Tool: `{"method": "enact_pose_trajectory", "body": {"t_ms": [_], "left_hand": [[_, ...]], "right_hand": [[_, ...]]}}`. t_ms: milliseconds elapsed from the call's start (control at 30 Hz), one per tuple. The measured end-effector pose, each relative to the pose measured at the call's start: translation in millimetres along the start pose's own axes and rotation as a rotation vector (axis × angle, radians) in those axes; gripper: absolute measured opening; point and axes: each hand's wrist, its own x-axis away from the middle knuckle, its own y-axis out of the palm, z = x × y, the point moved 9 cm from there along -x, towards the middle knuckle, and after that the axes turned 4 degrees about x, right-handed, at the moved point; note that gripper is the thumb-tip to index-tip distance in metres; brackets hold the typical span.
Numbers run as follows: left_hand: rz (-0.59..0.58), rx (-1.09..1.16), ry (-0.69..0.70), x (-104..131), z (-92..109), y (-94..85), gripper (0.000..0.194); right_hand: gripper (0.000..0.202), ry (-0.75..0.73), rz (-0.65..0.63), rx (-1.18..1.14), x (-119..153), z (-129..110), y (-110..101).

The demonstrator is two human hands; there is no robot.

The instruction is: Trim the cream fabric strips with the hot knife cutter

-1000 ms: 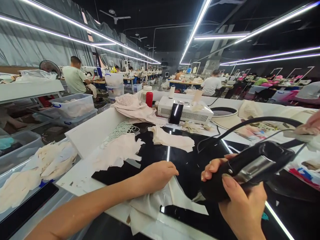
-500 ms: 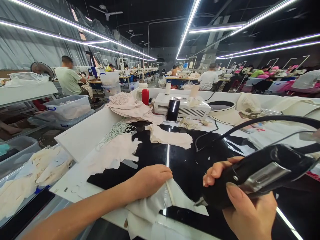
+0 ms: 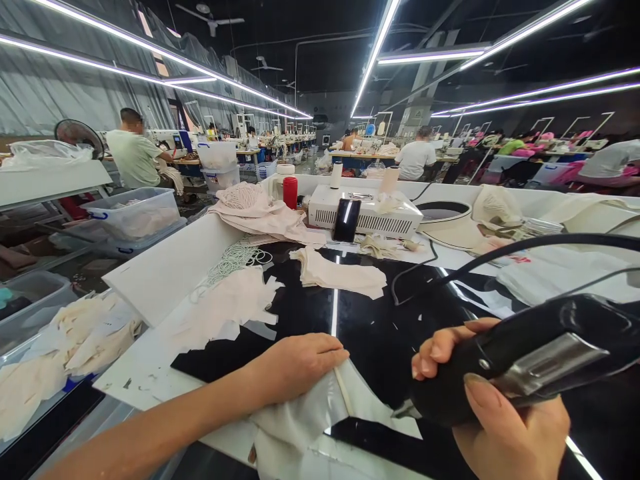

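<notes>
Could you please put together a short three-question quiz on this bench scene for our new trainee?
1. Which of the person's hands grips the black handheld tool?
2. True or false: the left hand touches the pale cloth.
3. Multiple choice: where is the propped-up phone?
a) Under the left hand
b) In front of the white vented box
c) On top of the black handheld tool

Key:
1. The right hand.
2. True.
3. b
</notes>
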Motion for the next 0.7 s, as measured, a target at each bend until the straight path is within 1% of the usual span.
{"method": "enact_pose_trajectory", "body": {"t_ms": [200,500,600,700], "left_hand": [[-0.038,0.008,-0.012,1.3,-1.7,2.7,0.031],[-0.034,0.045,-0.023,1.6,0.0,-0.1,0.034],[-0.023,0.055,-0.017,0.9,1.1,-1.6,0.03],[-0.015,0.06,-0.015,1.1,0.8,-2.2,0.03]], "right_hand": [[0.039,0.019,0.009,-0.019,-2.3,0.5,1.2],[0.043,0.03,0.021,-0.022,-4.3,-1.2,2.8],[0.042,0.023,0.038,-0.043,-9.6,1.3,6.8],[0.042,0.001,0.069,-0.084,-17.9,7.1,15.1]]}}
